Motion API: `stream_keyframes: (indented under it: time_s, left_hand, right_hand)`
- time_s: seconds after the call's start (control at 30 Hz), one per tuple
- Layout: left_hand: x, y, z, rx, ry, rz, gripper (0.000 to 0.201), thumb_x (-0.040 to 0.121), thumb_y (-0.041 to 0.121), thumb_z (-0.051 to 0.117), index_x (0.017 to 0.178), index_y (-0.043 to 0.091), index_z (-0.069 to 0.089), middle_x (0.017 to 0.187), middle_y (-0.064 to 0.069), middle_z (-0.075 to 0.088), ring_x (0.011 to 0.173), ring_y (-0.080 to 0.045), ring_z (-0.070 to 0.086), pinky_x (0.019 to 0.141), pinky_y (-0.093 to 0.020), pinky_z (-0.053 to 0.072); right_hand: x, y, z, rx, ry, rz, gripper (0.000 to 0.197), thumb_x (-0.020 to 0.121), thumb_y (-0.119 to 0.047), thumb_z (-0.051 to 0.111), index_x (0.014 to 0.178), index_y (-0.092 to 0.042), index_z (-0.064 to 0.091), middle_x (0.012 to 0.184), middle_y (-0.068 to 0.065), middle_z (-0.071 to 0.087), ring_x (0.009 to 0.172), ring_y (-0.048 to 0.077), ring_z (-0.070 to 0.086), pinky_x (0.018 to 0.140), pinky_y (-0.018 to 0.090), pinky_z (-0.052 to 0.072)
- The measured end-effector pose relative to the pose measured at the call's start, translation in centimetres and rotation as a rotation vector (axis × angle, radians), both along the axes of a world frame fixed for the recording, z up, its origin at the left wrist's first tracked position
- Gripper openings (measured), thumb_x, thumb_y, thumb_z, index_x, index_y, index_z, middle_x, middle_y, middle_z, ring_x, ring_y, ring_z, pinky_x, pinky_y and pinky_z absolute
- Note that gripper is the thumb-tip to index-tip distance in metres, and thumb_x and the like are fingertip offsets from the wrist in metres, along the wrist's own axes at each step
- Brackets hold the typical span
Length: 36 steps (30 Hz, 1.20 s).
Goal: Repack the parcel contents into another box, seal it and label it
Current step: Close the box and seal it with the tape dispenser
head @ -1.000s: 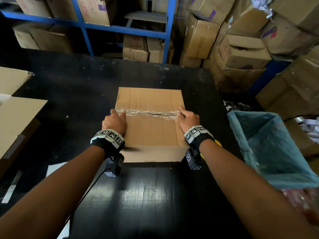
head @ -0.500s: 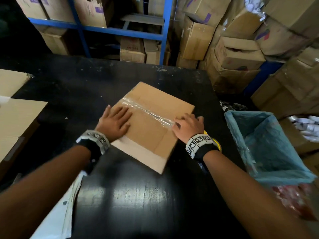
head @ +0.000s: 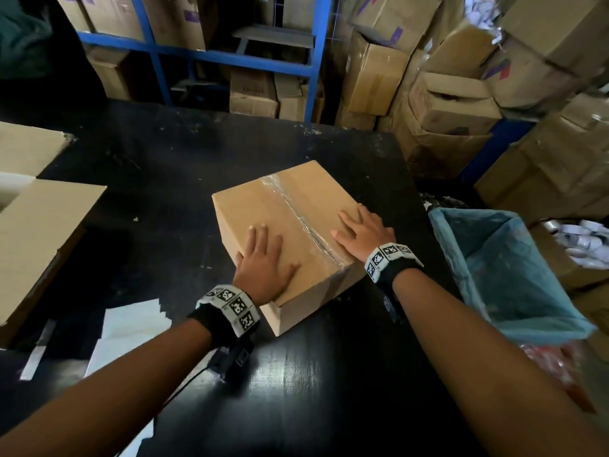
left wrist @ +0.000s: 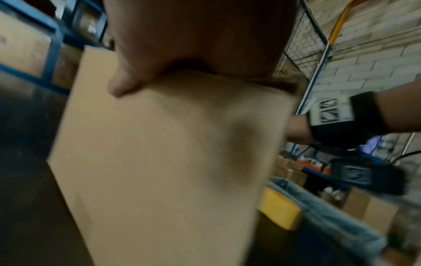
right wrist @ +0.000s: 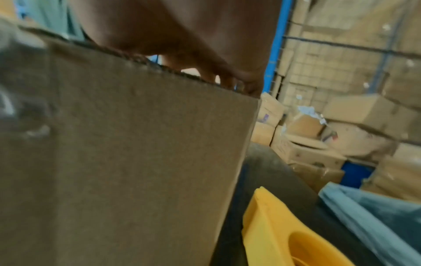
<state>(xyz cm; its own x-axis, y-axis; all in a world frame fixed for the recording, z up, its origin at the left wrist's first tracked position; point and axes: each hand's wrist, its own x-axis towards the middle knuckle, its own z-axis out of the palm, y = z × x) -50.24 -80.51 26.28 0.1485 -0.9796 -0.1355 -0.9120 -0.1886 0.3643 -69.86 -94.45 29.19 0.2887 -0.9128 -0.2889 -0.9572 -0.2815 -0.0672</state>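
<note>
A closed brown cardboard box (head: 290, 206) sits on the black table (head: 164, 159), turned so one corner points toward me. Clear tape (head: 296, 209) runs along its top seam. My left hand (head: 263, 258) lies flat on the near left part of the lid, fingers straight. My right hand (head: 361, 230) lies flat on the right part, beside the tape. In the left wrist view the palm (left wrist: 193, 45) presses on the box's top edge over its side wall (left wrist: 159, 162). In the right wrist view the fingers (right wrist: 227, 79) rest on the box's rim above its side (right wrist: 125, 153).
An open cardboard box (head: 36, 232) stands at the table's left edge, with white paper sheets (head: 131, 324) near it. A bin lined with a blue bag (head: 504, 275) stands right of the table. A yellow tape dispenser (right wrist: 284, 230) lies beside the box. Stacked cartons and blue shelving fill the back.
The box has been turned clockwise on the table, so the taped seam now runs away from me. Both hands went from the box's sides to lying flat on its lid.
</note>
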Motion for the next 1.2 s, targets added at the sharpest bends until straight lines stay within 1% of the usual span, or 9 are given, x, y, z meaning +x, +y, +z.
stream_keyframes:
  time_s: [0.13,0.23,0.33,0.6,0.7,0.83,0.93,1.0,1.2]
  left_hand:
    - [4.4,-2.2,-0.6,-0.071,0.035,-0.214,0.084,0.083,0.066,0.025,0.146,0.012,0.032,0.157,-0.015,0.012,0.146,-0.033,0.001,0.117,-0.051,0.012]
    - [7.1,-4.2,-0.3,-0.086,0.011,-0.359,0.058,0.098,0.042,0.038,0.147,0.013,0.029,0.158,-0.012,0.012,0.146,-0.029,-0.002,0.118,-0.037,-0.002]
    - [7.9,-5.5,0.3,-0.068,-0.006,-0.428,0.053,0.101,0.034,0.036,0.149,0.014,0.025,0.159,-0.009,0.011,0.146,-0.028,-0.003,0.118,-0.038,0.001]
    - [6.4,-1.4,-0.5,-0.206,0.217,-0.153,0.047,0.097,0.025,0.048,0.140,0.007,0.043,0.152,-0.011,0.031,0.144,-0.027,0.018,0.117,-0.034,0.012]
    - [5.3,5.5,-1.9,-0.363,0.371,-0.033,0.050,0.094,0.034,0.049,0.136,0.006,0.048,0.149,-0.013,0.036,0.140,-0.025,0.028,0.116,-0.033,0.020]
    - [2.9,19.5,-4.1,-0.373,0.444,0.069,0.048,0.090,0.046,0.040,0.135,0.030,0.046,0.152,0.008,0.029,0.137,-0.001,0.026,0.112,-0.020,0.023]
    - [1.3,30.1,-6.0,-0.238,0.585,0.213,0.023,0.086,0.046,0.052,0.105,0.058,0.058,0.117,0.031,0.059,0.108,0.014,0.053,0.089,-0.004,0.040]
    - [1.1,36.7,-8.4,-0.147,0.632,0.367,0.027,0.084,0.034,0.061,0.087,0.061,0.063,0.090,0.029,0.069,0.086,0.011,0.063,0.074,-0.004,0.044]
    - [2.0,51.8,-13.1,-0.187,0.894,1.152,0.020,0.094,0.001,0.050,0.093,0.012,0.067,0.092,-0.018,0.070,0.067,-0.021,0.062,0.058,-0.020,0.045]
  right_hand:
    - [-0.4,2.7,-0.2,-0.102,0.015,-0.097,0.071,0.081,-0.079,0.021,0.144,-0.047,0.021,0.152,0.000,0.018,0.133,0.034,0.027,0.102,0.052,0.032]
    - [0.2,4.9,-0.6,-0.125,0.042,-0.194,0.075,0.079,-0.082,0.017,0.144,-0.044,0.022,0.146,0.007,0.024,0.128,0.036,0.032,0.092,0.046,0.041]
    - [0.8,6.4,-0.7,-0.128,0.039,-0.256,0.075,0.081,-0.080,0.018,0.145,-0.042,0.022,0.148,0.010,0.022,0.131,0.038,0.031,0.094,0.048,0.041]
    - [1.4,7.3,-0.5,-0.100,-0.037,-0.317,0.071,0.085,-0.074,0.024,0.145,-0.035,0.026,0.151,0.013,0.020,0.134,0.039,0.028,0.105,0.052,0.033]
    - [2.6,7.9,0.1,-0.145,-0.052,-0.325,0.059,0.090,-0.061,0.034,0.136,-0.026,0.043,0.145,0.014,0.032,0.131,0.039,0.031,0.109,0.055,0.026]
    - [4.6,9.1,1.2,-0.153,-0.184,-0.276,0.037,0.092,-0.037,0.042,0.121,-0.020,0.057,0.134,0.011,0.045,0.128,0.033,0.036,0.107,0.052,0.028]
    - [7.3,11.0,1.9,-0.138,-0.352,-0.096,0.034,0.093,-0.032,0.047,0.121,-0.019,0.061,0.129,0.011,0.052,0.124,0.031,0.042,0.104,0.045,0.036]
    - [10.1,12.9,2.5,-0.108,-0.471,0.032,0.036,0.092,-0.029,0.051,0.124,-0.018,0.061,0.128,0.011,0.057,0.122,0.031,0.047,0.102,0.041,0.040]
    - [19.3,21.8,1.4,0.078,-0.640,0.320,0.029,0.089,-0.023,0.055,0.114,-0.019,0.068,0.105,0.008,0.071,0.104,0.029,0.062,0.088,0.030,0.045]
